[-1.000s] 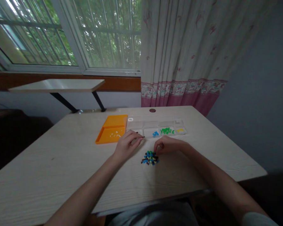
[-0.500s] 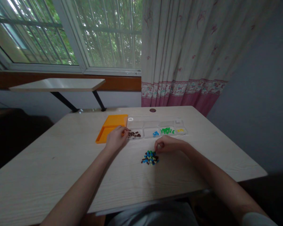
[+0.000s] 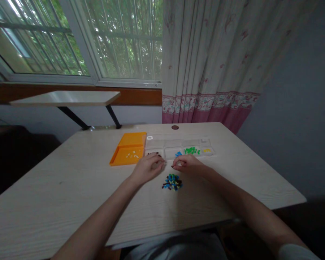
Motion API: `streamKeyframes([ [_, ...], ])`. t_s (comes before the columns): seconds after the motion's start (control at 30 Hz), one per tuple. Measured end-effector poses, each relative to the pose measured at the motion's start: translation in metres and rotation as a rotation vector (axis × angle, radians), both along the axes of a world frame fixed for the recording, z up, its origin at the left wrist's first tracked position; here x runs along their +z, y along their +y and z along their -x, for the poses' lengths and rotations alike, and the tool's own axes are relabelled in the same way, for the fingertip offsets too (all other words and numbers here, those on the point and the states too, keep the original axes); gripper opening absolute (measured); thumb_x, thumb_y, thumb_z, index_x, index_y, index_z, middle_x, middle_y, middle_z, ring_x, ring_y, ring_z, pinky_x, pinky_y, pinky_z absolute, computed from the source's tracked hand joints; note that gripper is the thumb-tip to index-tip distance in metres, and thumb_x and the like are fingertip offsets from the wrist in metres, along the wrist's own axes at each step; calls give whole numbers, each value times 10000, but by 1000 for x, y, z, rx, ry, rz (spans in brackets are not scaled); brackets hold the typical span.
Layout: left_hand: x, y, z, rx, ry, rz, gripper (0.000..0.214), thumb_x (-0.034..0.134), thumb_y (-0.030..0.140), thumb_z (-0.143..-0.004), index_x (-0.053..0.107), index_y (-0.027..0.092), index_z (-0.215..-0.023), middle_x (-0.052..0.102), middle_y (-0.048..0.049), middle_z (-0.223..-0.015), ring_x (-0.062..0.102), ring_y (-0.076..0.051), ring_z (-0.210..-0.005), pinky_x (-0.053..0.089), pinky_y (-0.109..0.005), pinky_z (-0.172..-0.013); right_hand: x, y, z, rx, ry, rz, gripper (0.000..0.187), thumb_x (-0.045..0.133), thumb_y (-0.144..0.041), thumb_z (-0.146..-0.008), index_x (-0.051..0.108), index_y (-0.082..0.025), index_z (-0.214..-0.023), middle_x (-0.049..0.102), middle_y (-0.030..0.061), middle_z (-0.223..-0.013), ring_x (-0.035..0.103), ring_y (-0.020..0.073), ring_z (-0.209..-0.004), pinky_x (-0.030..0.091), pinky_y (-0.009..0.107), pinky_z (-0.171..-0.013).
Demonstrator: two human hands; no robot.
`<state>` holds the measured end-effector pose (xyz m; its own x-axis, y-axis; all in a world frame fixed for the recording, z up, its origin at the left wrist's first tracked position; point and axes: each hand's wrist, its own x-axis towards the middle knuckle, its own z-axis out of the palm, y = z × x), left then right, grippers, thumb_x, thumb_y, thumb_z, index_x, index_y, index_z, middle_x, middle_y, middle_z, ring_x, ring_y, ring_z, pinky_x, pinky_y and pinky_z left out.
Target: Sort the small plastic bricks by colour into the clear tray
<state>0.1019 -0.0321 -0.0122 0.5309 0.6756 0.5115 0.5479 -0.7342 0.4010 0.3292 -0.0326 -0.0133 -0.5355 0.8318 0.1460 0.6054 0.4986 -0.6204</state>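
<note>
Just above the pile, my right hand [image 3: 189, 164] pinches a small dark brown piece [image 3: 172, 166] between thumb and fingertips. Facing it from the left is my left hand [image 3: 147, 169], its thumb and fingers curved but apart, with nothing seen between them. A small gap separates the two hands. Below them lies a mixed pile of small pieces [image 3: 172, 182] in blue, brown, green and pale yellow. Behind the hands, a clear compartment box [image 3: 164, 154] holds sorted pieces: brown ones [image 3: 159, 154] partly covered by my left hand, blue [image 3: 178, 154], green [image 3: 192, 150] and yellow [image 3: 206, 150].
An orange case [image 3: 121, 155] stands open left of the clear box, with several whitish pieces [image 3: 132, 154] in its near half. The clear lid [image 3: 173, 141] lies behind the box. A raised shelf [image 3: 67, 97] is at the back left of the wooden table [image 3: 78, 180].
My left hand has moved right from the brown compartment towards my right hand, uncovering the whitish pieces. My right hand has risen slightly from the pile with a brown piece.
</note>
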Motion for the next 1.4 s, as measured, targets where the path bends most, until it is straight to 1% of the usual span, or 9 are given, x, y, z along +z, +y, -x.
streamKeyframes([
  [0.1, 0, -9, -11, -78, -17, -9, 136, 522, 251, -791, 632, 193, -847, 603, -47, -779, 565, -137, -749, 446, -238, -677, -1, -3, 3, 7, -5, -91, 184, 591, -357, -759, 649, -190, -811, 361, -76, -481, 312, 61, -453, 235, 181, -493],
  [0.2, 0, -13, -14, -101, -17, -2, 124, 525, 241, -795, 622, 198, -859, 602, -40, -792, 566, -129, -741, 442, -229, -654, -2, -4, 4, 43, 6, -149, 181, 582, -345, -769, 653, -185, -814, 395, -63, -501, 337, 67, -471, 248, 184, -502],
  [0.6, -2, -14, -14, -124, -1, -14, 114, 525, 256, -802, 610, 196, -848, 587, -33, -791, 557, -124, -732, 431, -216, -627, -1, -7, 5, 84, 11, -197, 187, 570, -334, -781, 655, -179, -840, 401, -58, -516, 361, 69, -481, 269, 182, -506],
  [0.73, 2, -12, -12, -103, -22, -30, 115, 521, 234, -796, 613, 183, -844, 583, -43, -805, 554, -132, -764, 444, -232, -677, 8, -6, 0, 78, -45, -102, 204, 598, -339, -760, 642, -180, -881, 409, -66, -526, 356, 62, -475, 264, 176, -501],
  [0.87, 4, -10, -7, -14, -138, -102, 115, 543, 222, -784, 629, 171, -841, 569, -54, -808, 546, -138, -786, 456, -243, -710, 17, -4, -9, 200, -183, 104, 179, 649, -315, -707, 654, -162, -799, 469, -57, -538, 415, 60, -487, 279, 165, -485],
  [1.0, 6, -9, -3, 75, -215, -174, 127, 558, 216, -774, 637, 169, -862, 559, -53, -819, 542, -128, -767, 461, -210, -637, 16, -2, -12, 268, -244, 241, 234, 671, -341, -681, 664, -153, -820, 518, -46, -559, 458, 64, -501, 297, 159, -471],
  [1.07, 8, -10, -2, 115, -235, -202, 131, 565, 219, -769, 641, 168, -863, 553, -53, -821, 538, -124, -756, 447, -189, -572, 15, -2, -12, 278, -254, 262, 238, 674, -336, -680, 668, -154, -834, 535, -42, -575, 465, 63, -510, 303, 157, -475],
  [1.2, 12, -11, -1, 150, -236, -213, 125, 564, 230, -772, 648, 163, -836, 545, -55, -816, 533, -123, -747, 431, -181, -541, 15, -1, -11, 287, -275, 245, 229, 677, -316, -675, 682, -156, -840, 535, -43, -571, 455, 59, -504, 301, 157, -476],
  [1.4, 8, 0, 7, 202, -174, -134, 155, 529, 264, -798, 633, 173, -869, 540, -44, -831, 536, -111, -719, 419, -176, -537, 19, 2, -17, 267, -299, 248, 177, 654, -257, -700, 699, -157, -839, 523, -45, -543, 440, 57, -486, 296, 159, -471],
])
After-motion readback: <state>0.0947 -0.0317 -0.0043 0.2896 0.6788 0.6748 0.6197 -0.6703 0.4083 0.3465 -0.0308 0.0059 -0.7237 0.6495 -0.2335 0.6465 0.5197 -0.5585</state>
